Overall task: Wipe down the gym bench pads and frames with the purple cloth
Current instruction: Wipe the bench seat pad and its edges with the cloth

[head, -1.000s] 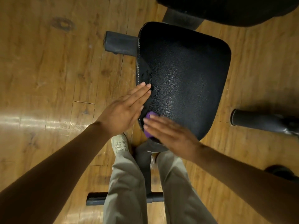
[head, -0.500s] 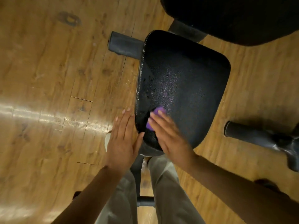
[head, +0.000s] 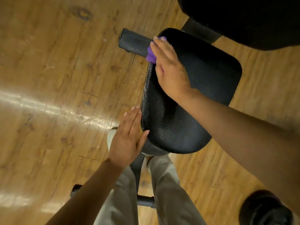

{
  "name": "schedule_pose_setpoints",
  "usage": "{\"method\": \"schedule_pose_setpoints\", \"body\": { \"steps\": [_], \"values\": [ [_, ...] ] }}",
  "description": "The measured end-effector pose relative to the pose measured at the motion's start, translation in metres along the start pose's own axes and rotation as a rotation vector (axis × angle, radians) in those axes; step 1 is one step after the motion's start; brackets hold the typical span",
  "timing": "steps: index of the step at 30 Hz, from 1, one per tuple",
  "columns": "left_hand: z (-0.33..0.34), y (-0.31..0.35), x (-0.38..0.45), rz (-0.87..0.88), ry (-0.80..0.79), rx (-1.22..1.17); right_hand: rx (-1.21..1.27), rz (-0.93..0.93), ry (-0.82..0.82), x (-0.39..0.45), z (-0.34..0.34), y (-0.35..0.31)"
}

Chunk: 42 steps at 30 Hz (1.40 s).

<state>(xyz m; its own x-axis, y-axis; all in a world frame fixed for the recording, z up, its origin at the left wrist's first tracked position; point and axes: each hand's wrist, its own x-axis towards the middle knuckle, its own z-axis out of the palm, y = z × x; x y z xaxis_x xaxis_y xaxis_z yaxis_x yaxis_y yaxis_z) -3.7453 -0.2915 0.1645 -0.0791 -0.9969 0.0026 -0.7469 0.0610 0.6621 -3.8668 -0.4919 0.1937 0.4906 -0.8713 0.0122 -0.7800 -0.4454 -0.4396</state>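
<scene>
No legible text, label, brand or number anywhere (pad, cloth or floor alike)

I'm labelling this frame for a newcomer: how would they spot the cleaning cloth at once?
Find the black seat pad over the wooden floor. At its far left corner, the right hand presses down a purple cloth. It is the only purple thing there.

Glossy wood-plank floor [head: 53, 88] with a bright glare streak at 9 o'clock, dark knot [head: 80, 13] at 11 o'clock, khaki trousers [head: 168, 197] and pale shoe [head: 110, 135] at 6 o'clock
</scene>
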Motion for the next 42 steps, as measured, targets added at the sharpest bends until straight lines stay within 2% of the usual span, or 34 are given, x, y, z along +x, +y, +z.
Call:
{"method": "schedule_pose_setpoints", "body": {
  "steps": [4,10,13,16,17,21,23,25,28,31,33,36,39,42],
  "values": [
    [-0.001,-0.002,-0.001,0.02,0.003,-0.014,0.078,-0.009,-0.011,-0.041,0.003,-0.021],
    [-0.001,-0.007,-0.004,0.039,-0.06,-0.036,0.077,-0.283,-0.265,-0.143,0.0,-0.036],
    [0.0,-0.008,-0.003,0.043,-0.043,-0.059,0.057,-0.41,-0.316,-0.137,-0.004,-0.023],
    [-0.001,-0.009,-0.001,0.041,-0.043,-0.064,-0.039,-0.633,-0.399,-0.114,-0.013,0.001],
    [-0.001,-0.009,-0.001,0.042,-0.042,-0.063,-0.058,-0.646,-0.4,-0.102,-0.016,0.01],
    [-0.003,-0.009,0.0,0.061,-0.028,-0.058,-0.043,-0.345,-0.205,-0.064,-0.017,0.016],
    [-0.004,-0.009,0.001,0.063,-0.023,-0.054,0.002,-0.203,-0.119,-0.072,-0.009,0.001],
    [-0.006,-0.009,0.002,0.07,-0.023,-0.036,0.08,-0.137,-0.11,-0.098,-0.002,-0.016],
    [-0.01,-0.01,0.002,0.102,-0.042,-0.002,0.133,-0.3,-0.236,-0.153,0.0,-0.027],
    [-0.011,-0.011,0.002,0.127,-0.081,0.012,0.03,-0.477,-0.323,-0.19,-0.009,-0.01],
    [-0.011,-0.009,0.0,0.12,-0.098,0.047,-0.044,-0.5,-0.331,-0.197,-0.013,0.001],
    [-0.012,-0.005,0.001,0.106,-0.101,0.109,-0.02,-0.45,-0.287,-0.193,-0.011,0.001],
    [-0.015,-0.002,0.002,0.12,-0.115,0.167,0.003,-0.284,-0.153,-0.174,-0.009,-0.001],
    [-0.018,0.002,0.005,0.149,-0.154,0.218,0.079,0.064,0.111,-0.141,-0.009,0.008]
  ]
}}
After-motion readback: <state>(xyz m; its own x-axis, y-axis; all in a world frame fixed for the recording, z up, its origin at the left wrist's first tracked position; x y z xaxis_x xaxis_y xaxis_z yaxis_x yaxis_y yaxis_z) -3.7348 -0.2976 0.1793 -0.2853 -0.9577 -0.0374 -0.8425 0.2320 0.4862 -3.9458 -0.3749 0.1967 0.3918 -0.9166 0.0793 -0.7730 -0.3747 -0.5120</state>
